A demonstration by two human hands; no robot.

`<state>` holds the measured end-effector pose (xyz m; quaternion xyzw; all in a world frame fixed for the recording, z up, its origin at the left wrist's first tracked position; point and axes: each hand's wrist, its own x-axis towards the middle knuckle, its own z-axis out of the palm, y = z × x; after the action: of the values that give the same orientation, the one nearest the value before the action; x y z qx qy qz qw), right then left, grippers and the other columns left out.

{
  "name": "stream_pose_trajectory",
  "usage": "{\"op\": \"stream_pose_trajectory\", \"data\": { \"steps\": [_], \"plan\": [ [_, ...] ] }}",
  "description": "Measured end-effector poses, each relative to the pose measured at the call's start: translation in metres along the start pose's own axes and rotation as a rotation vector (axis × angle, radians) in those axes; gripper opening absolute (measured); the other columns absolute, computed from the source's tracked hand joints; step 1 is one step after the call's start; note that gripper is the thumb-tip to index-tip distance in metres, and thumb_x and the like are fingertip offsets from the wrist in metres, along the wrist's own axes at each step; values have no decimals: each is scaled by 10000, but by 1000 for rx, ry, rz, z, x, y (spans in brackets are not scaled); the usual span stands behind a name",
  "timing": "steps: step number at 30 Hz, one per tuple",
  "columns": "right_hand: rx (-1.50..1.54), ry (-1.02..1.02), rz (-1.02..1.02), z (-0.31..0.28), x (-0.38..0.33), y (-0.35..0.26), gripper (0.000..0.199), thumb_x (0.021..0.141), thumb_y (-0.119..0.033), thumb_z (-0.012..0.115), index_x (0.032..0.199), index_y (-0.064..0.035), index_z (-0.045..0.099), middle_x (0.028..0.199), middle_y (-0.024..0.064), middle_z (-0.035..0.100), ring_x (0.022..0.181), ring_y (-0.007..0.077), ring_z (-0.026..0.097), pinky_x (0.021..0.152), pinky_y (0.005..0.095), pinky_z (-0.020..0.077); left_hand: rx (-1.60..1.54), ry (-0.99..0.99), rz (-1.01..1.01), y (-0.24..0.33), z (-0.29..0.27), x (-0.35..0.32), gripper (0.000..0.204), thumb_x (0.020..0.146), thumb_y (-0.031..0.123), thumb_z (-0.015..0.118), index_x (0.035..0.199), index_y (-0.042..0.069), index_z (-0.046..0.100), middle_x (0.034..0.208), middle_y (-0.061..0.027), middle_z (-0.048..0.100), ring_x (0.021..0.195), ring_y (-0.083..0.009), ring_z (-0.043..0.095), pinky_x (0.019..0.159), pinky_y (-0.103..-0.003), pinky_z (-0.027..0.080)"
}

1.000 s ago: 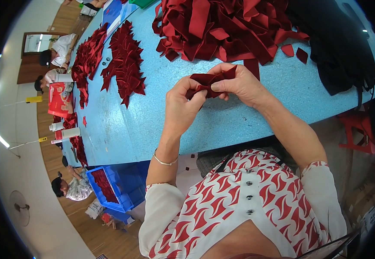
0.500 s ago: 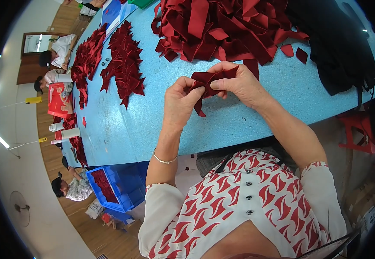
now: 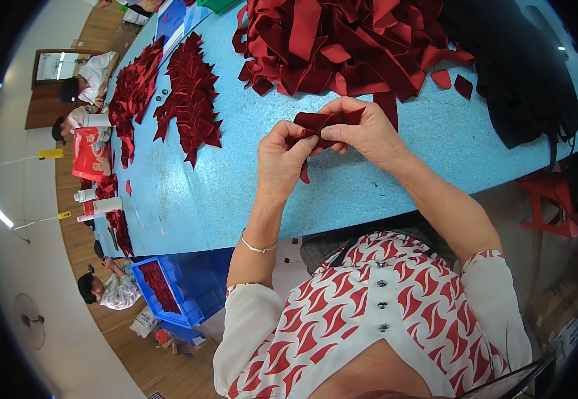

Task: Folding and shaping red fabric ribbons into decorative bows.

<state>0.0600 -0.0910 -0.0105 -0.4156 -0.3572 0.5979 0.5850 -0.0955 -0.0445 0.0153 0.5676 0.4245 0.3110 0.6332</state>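
Note:
Both my hands pinch one dark red ribbon strip (image 3: 329,121) above the near part of the blue table. My left hand (image 3: 281,154) is closed on its left side, thumb and finger pressed together, with a short tail hanging below. My right hand (image 3: 363,133) grips the right side, its thumb close to the left thumb. The ribbon is folded between them; my fingers hide part of the fold. Just beyond lies a big heap of loose red ribbon strips (image 3: 342,50). To the left rests a pile of folded ribbon pieces with pointed ends (image 3: 192,96).
Another pile of red pieces (image 3: 132,86) lies farther left on the blue table (image 3: 249,199). Black cloth (image 3: 521,80) drapes over the right side. A blue crate (image 3: 196,282) with red pieces stands below the left edge; a red stool (image 3: 555,206) is at right. Several people sit at left.
My hands have drawn slightly closer together, thumbs nearly meeting. The ribbon between them is turned and folded more tightly, and its hanging tail looks shorter.

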Motion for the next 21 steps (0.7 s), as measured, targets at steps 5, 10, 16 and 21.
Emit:
{"op": "stream_pose_trajectory", "data": {
  "steps": [5, 10, 16, 21],
  "plan": [
    [-81, 8, -54, 1, 0, 0, 180, 791, -68, 565, 952, 9, 593, 764, 34, 614, 613, 55, 552, 542, 178, 456, -49, 33, 41, -12, -6, 1, 79, 762, -9, 605, 782, 16, 533, 775, -50, 604, 636, -82, 570, 581, -192, 470],
    [-4, -24, -33, -9, 2, 2, 181, 798, -57, 529, 953, 12, 592, 765, 43, 617, 620, 67, 562, 554, 186, 463, -72, 66, 68, -11, -1, 3, 95, 745, -16, 618, 776, 20, 535, 765, -45, 604, 633, -83, 567, 588, -196, 468],
    [8, -25, 13, -6, 2, -1, 215, 762, -24, 531, 965, 14, 591, 766, 48, 616, 633, 78, 567, 564, 195, 468, -78, 63, 95, -15, -6, 3, 103, 727, -24, 629, 764, 19, 543, 751, -40, 602, 630, -77, 560, 580, -194, 461],
    [-7, -50, -56, -8, 5, 4, 240, 731, -15, 564, 968, 14, 590, 794, 44, 617, 656, 81, 566, 572, 196, 471, -34, 14, 106, -11, -5, 4, 105, 721, -27, 636, 759, 18, 550, 742, -41, 603, 619, -76, 555, 565, -192, 455]
  ]
}}
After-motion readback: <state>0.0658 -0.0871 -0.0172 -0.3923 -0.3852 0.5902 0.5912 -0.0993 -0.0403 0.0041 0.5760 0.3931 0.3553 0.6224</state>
